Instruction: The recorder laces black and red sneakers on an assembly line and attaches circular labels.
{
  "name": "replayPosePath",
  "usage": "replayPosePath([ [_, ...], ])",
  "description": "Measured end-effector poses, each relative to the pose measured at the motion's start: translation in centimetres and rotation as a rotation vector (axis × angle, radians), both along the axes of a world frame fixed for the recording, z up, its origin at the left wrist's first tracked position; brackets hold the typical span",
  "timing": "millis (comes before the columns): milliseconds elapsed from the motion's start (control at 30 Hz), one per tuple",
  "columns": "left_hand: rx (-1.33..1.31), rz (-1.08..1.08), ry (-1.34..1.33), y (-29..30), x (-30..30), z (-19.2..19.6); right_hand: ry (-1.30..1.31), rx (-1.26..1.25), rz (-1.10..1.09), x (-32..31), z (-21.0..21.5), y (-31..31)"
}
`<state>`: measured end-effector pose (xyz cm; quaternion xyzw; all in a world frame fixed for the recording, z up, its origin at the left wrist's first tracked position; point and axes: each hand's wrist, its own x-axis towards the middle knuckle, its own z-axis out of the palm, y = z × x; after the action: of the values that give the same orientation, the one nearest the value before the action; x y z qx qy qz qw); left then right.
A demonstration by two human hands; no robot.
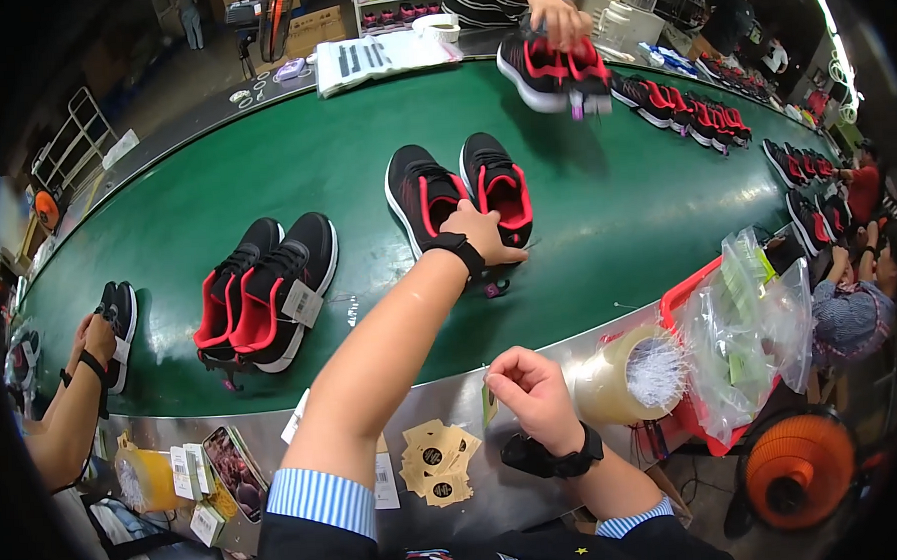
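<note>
While the green conveyor belt (pixel 264 178) carries pairs of black trainers with red lining, the person's left hand (pixel 482 233) reaches out over it and rests on the heel end of the middle pair of shoes (pixel 457 190), fingers curled down over the shoes' back edge; whether they actually pinch anything cannot be told. This pair lies near the belt's centre, toes pointing away from the person. The right hand (pixel 533 391) hovers over the metal ledge (pixel 454 400) at the belt's near rim, its thumb and forefinger pinched shut on a small greenish tag (pixel 488 403). Just left of that hand, on the ledge, lies a heap of tan paper tags (pixel 434 463). To the right of it sits a clear tub of plastic fasteners (pixel 633 374), then a red tray (pixel 690 299) stuffed with clear bags. Another pair of shoes (pixel 264 293) lies on the belt left of the middle pair, and across the belt another person's hand (pixel 557 15) lifts a further pair.
</note>
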<state>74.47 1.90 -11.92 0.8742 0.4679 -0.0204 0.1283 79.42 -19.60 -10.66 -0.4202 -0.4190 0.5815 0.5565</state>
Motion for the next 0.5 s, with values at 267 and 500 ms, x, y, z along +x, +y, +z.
replayPosePath([
  [267,0.12,0.022,-0.082,-0.8,-9.3,0.5,0.002,-0.008,-0.053,0.0,-1.4,1.6],
  [500,0.099,0.048,-0.018,-6.7,-19.1,1.1,-0.515,0.094,-0.181,-0.4,-2.8,6.6],
])
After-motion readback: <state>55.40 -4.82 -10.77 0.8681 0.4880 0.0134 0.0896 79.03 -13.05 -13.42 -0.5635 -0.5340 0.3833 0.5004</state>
